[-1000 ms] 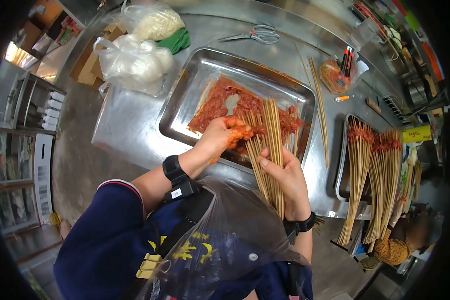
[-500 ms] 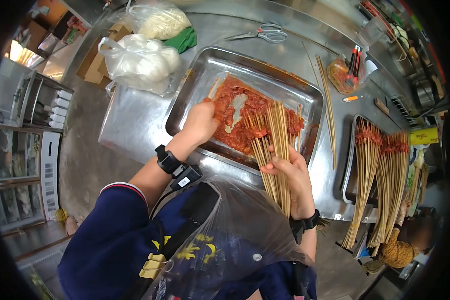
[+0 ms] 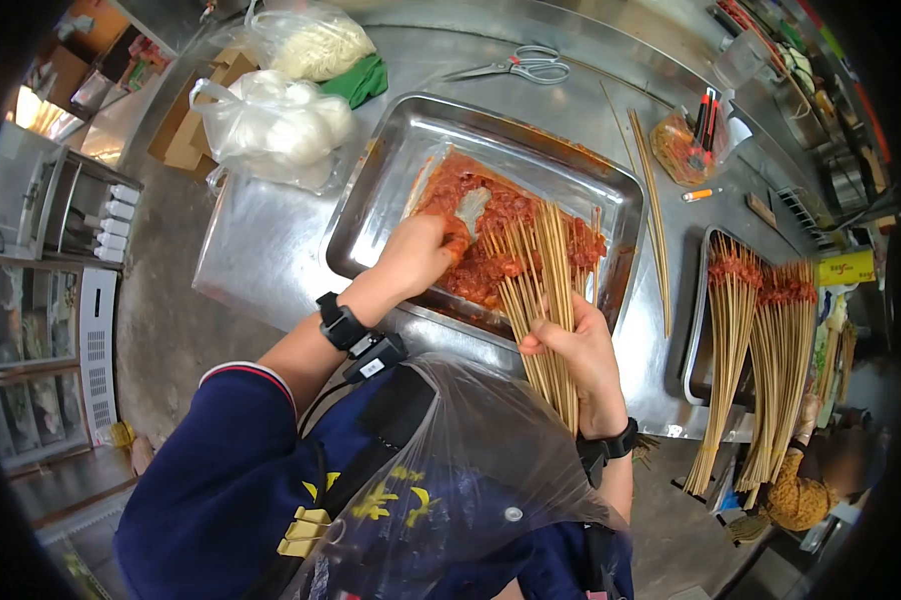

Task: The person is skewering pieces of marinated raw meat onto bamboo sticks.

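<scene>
A deep metal tray (image 3: 371,190) holds red, sauce-coated meat pieces (image 3: 501,200). My left hand (image 3: 418,255) reaches into the tray from its near left side, its fingers closed together in the meat; whatever lies between them is hidden. On the near right side, my right hand (image 3: 581,360) is wrapped round a bundle of wooden skewers (image 3: 561,290). Their upper ends lean over the meat, and some carry red pieces. A pale patch (image 3: 473,208) shows amid the meat.
Scissors (image 3: 521,66) lie behind the tray. White bags (image 3: 286,125) stand at back left. Loose skewers (image 3: 653,220) lie right of the tray. A second tray (image 3: 693,340) holds loaded skewers (image 3: 726,350). Another person (image 3: 801,495) is at far right.
My left hand has moved right and slightly toward me, deeper over the meat. My right hand keeps its hold on the skewers, nearly in place.
</scene>
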The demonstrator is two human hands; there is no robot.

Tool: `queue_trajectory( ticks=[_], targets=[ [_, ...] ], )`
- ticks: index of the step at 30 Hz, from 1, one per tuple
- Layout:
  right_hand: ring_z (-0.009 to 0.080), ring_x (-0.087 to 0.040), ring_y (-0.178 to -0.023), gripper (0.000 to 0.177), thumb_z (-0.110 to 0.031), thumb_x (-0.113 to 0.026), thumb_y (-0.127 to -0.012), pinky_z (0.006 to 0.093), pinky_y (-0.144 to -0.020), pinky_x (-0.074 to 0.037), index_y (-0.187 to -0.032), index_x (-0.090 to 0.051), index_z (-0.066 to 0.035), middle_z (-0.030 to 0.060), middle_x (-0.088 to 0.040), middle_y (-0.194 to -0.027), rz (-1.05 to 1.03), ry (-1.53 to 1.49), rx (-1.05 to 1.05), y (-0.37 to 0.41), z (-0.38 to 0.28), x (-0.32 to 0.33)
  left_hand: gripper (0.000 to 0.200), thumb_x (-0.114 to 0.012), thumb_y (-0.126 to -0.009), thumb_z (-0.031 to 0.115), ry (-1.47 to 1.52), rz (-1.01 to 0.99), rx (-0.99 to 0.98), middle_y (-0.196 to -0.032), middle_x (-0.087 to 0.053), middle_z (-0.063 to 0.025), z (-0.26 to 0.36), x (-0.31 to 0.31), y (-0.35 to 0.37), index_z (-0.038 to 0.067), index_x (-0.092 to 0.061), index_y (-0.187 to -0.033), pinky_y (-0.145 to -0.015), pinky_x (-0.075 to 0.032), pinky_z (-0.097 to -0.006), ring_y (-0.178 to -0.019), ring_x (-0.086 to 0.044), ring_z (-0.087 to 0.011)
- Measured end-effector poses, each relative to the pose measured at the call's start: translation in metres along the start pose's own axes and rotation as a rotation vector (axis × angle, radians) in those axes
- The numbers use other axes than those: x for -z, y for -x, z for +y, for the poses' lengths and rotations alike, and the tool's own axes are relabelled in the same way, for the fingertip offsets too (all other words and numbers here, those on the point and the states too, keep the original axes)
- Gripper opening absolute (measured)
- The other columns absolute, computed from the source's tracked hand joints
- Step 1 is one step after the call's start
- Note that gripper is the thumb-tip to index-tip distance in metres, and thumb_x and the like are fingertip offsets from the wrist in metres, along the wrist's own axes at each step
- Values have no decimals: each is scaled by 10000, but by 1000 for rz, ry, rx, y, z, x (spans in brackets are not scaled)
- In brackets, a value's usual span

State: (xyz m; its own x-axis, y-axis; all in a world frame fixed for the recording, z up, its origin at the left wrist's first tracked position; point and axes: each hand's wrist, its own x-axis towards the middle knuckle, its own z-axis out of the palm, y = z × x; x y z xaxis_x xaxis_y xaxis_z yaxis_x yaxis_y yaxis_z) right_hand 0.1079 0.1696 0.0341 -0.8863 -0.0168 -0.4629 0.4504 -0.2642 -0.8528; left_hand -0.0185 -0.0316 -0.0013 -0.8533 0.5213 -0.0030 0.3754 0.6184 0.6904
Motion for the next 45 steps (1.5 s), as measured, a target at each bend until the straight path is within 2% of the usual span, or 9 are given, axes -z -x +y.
queue_trajectory(
  ticks=[3,4,7,13,19,22,31,40,45],
  targets=[
    [137,-612,-641,172,17,-565,-770,243,-587,-520,-928,-497,8,67,-573,-740,-4,12,-16,1,-6,-5,198,-565,-824,107,635,97,143,-767,-630,-50,-4,3,1,-28,-620,-958,-628,-453,-263,-681,-568,-150],
    [137,-612,-644,170,21,-570,-768,240,-582,-518,-922,-499,7,66,-573,-743,-16,5,-19,1,-6,-6,205,-535,-870,116,817,103,175,-750,-602,5,3,6,1,-38,-616,-978,-615,-443,-224,-690,-534,-67],
    [141,-615,-650,178,26,-589,-763,231,-569,-516,-917,-504,3,61,-573,-744,-42,-6,-25,1,-6,-9,197,-561,-858,133,982,68,317,-749,-598,-19,3,9,-3,-33,-626,-939,-626,-452,-226,-673,-546,-80],
    [146,-625,-659,205,32,-607,-764,226,-570,-525,-940,-507,6,56,-575,-750,-51,-20,-29,0,-5,-9,204,-576,-846,120,1317,24,442,-756,-610,-45,19,13,-5,-30,-593,-983,-647,-471,-223,-695,-587,-101],
    [150,-626,-663,212,27,-609,-768,228,-572,-528,-953,-506,8,58,-575,-764,-49,-7,-21,0,-4,-8,225,-586,-821,55,1067,-39,303,-845,-630,-75,8,9,-2,-29,-579,-1031,-668,-484,-229,-747,-606,-117],
    [151,-625,-664,216,26,-613,-767,228,-572,-528,-953,-505,7,57,-574,-766,-51,-4,-27,0,-5,-9,228,-585,-823,55,1018,49,314,-847,-628,-67,10,10,-2,-30,-584,-1034,-659,-479,-221,-736,-601,-110],
    [141,-614,-680,191,39,-596,-777,215,-576,-516,-931,-487,14,67,-565,-785,-63,1,-51,1,-7,-10,257,-577,-847,110,1177,65,302,-823,-616,-50,18,12,-1,-43,-580,-1053,-631,-455,-201,-706,-554,-87],
    [140,-613,-678,185,29,-599,-781,218,-572,-514,-929,-491,7,59,-563,-786,-72,10,-44,0,-4,-8,256,-566,-858,133,1066,67,141,-855,-617,-49,20,12,2,-36,-591,-1050,-647,-451,-200,-739,-557,-80],
    [133,-611,-666,183,21,-611,-778,222,-555,-507,-917,-494,2,52,-561,-777,-101,11,-39,-2,-4,-7,251,-555,-865,136,1215,-16,299,-836,-611,-44,22,13,1,-48,-590,-1031,-639,-454,-196,-716,-561,-84]
  ],
)
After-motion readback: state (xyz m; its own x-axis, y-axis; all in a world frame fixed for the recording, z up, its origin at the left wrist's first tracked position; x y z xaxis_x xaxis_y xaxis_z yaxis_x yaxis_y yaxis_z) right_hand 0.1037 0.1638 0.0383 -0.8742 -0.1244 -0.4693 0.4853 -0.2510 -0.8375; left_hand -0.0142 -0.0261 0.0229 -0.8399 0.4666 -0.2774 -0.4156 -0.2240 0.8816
